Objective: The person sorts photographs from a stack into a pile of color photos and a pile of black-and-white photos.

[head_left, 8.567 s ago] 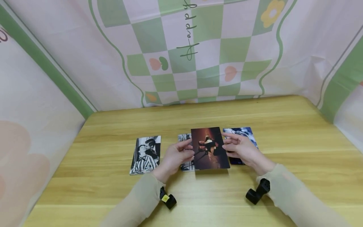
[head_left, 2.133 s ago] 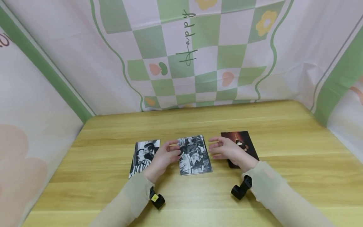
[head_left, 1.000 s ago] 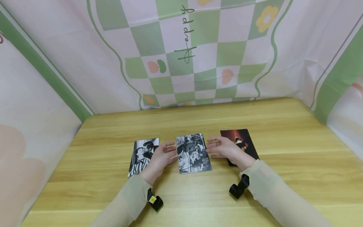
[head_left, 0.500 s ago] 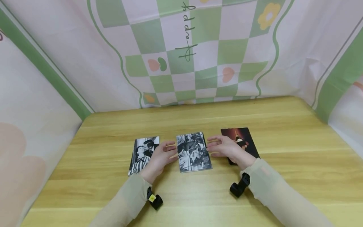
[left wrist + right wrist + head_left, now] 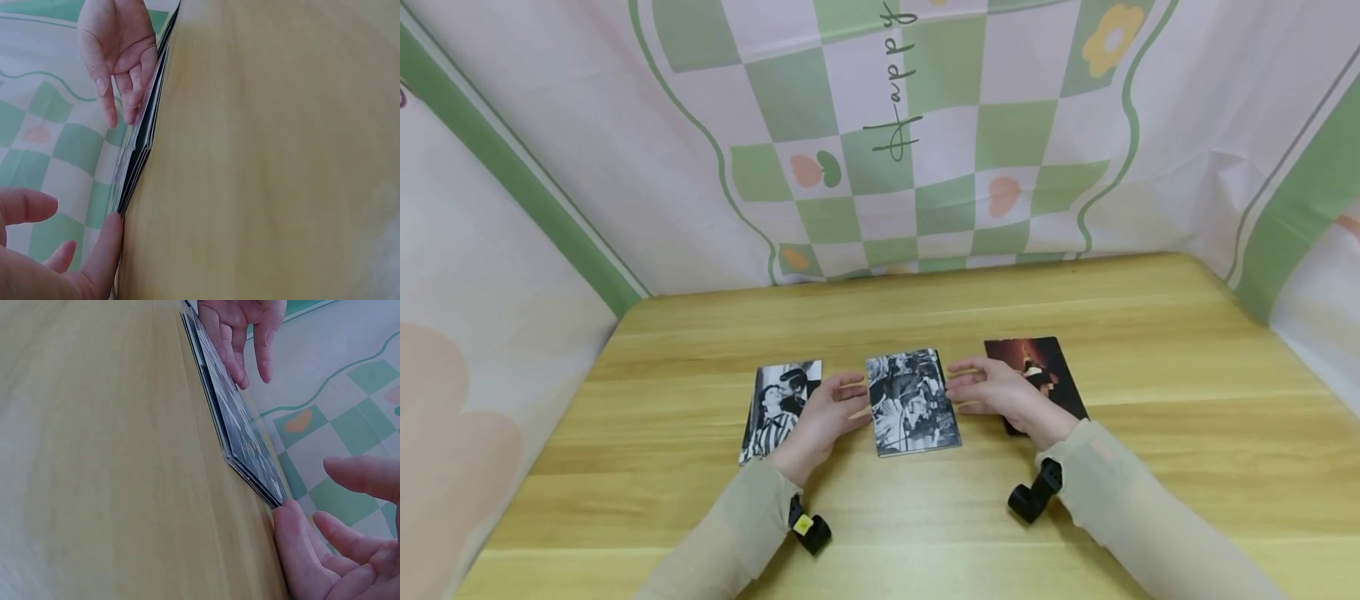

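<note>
As I observe remotely, a thin rectangular stack of photo cards (image 5: 913, 402), black-and-white picture uppermost, lies on the yellow wood-grain table (image 5: 887, 517) between the bare left hand (image 5: 823, 421) and bare right hand (image 5: 1000, 396). Both have loosely extended fingers, clasping nothing; each touches the stack's nearer side edge.

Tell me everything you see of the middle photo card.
The middle photo card is a rectangular, paper-like black-and-white print; its busy image is too small to make out. It lies face up, slightly turned, atop a stack of cards on the table, edges not quite flush. The left hand and right hand flank it; their fingers appear to touch the stack's edges.
</note>
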`<state>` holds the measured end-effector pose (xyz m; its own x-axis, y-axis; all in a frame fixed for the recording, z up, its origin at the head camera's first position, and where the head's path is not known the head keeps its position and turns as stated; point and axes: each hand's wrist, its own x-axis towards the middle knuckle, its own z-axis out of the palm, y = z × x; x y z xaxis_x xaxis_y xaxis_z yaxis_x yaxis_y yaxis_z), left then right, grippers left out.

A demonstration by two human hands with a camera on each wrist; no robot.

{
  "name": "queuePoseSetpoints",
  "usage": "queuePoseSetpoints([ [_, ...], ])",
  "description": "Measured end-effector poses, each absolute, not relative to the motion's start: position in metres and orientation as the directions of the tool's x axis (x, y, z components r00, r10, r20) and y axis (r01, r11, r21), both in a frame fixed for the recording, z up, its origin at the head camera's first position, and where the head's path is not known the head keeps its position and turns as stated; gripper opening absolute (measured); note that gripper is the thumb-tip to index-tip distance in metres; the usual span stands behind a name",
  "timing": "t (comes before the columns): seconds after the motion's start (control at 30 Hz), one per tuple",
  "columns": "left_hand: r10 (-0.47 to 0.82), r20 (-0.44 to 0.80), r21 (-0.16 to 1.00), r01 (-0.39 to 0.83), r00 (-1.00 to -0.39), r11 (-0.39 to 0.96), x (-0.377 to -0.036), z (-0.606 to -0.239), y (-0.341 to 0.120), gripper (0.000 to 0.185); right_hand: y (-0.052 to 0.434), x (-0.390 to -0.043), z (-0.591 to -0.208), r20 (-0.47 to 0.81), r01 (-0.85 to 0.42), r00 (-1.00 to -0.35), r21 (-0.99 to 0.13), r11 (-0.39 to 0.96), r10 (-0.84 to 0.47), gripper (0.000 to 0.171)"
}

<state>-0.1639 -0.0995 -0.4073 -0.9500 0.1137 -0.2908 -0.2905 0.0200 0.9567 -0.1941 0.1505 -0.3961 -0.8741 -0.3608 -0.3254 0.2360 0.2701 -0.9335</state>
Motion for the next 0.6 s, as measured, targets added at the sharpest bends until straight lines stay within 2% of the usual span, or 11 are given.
queuePoseSetpoints([
  [0.6, 0.116, -0.292, 0.956, -0.292, -0.949, 0.017, -0.1619, -0.4059, -0.0986, 0.042, 0.1513, -0.1916, -0.394, -0.336, 0.262, -0.869, -0.935, 0.238, -0.363, 0.053],
])
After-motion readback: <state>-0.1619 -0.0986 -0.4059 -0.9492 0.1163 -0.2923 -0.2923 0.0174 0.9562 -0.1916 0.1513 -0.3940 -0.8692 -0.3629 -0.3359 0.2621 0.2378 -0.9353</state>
